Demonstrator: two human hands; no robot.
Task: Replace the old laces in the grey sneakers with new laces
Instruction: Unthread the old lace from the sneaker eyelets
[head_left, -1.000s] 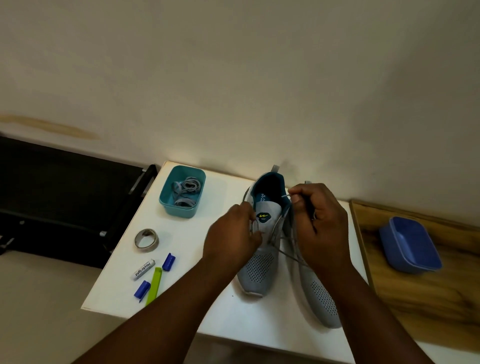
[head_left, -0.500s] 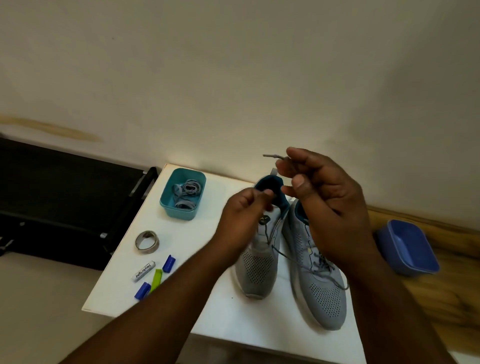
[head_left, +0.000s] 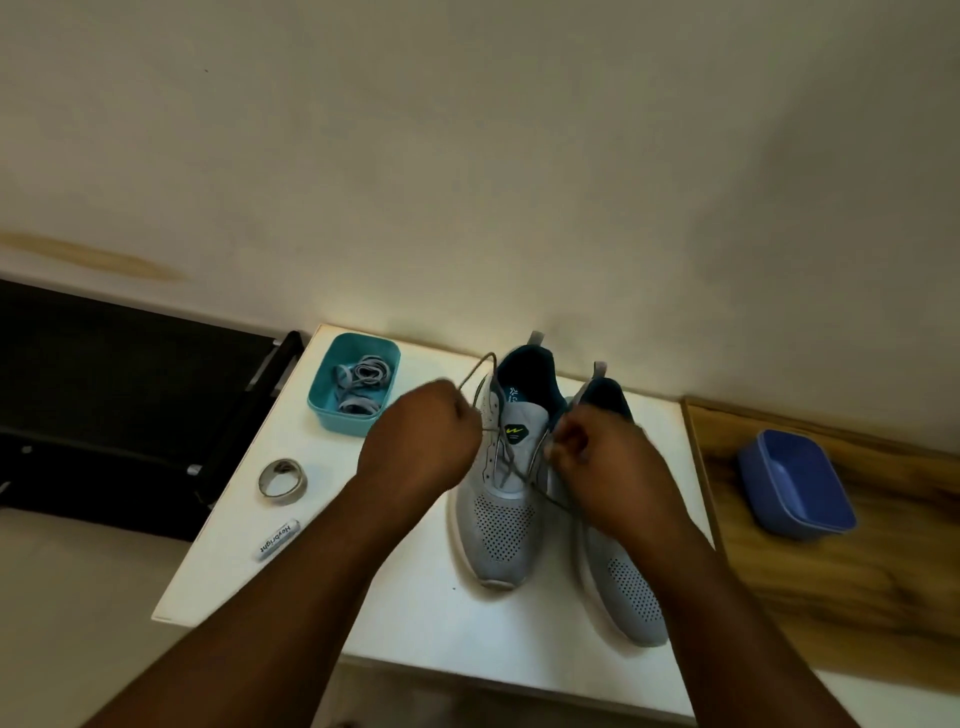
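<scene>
- two grey sneakers are seen standing side by side on the white bench (head_left: 415, 613), toes toward the person, heels toward the wall.
- the left sneaker (head_left: 501, 519) is shown with its teal lining open and a badge on its tongue; the right sneaker (head_left: 623, 587) is partly covered by the right forearm.
- a dark grey lace (head_left: 514, 465) is threaded through the lower eyelets of the left sneaker, and its strands are crossed over the tongue.
- the left hand (head_left: 421, 447) is held just beside the left sneaker's left eyelet row; its fingers are curled and one end of the lace is pinched, a loop of which rises above the knuckles.
- the right hand (head_left: 597, 457) is held between the two sneakers at the right eyelet row; its fingers are curled and the other strand appears to be pinched, though the grip is blurred.
- a teal tub (head_left: 353, 384) is placed at the far left corner of the bench, with grey laces (head_left: 363, 382) coiled inside.
- a roll of tape (head_left: 282, 480) and a small white tube (head_left: 279, 539) are laid near the left edge.
- a blue tub (head_left: 795, 483) is set on the wooden surface (head_left: 831, 597) to the right, well apart from the sneakers.
</scene>
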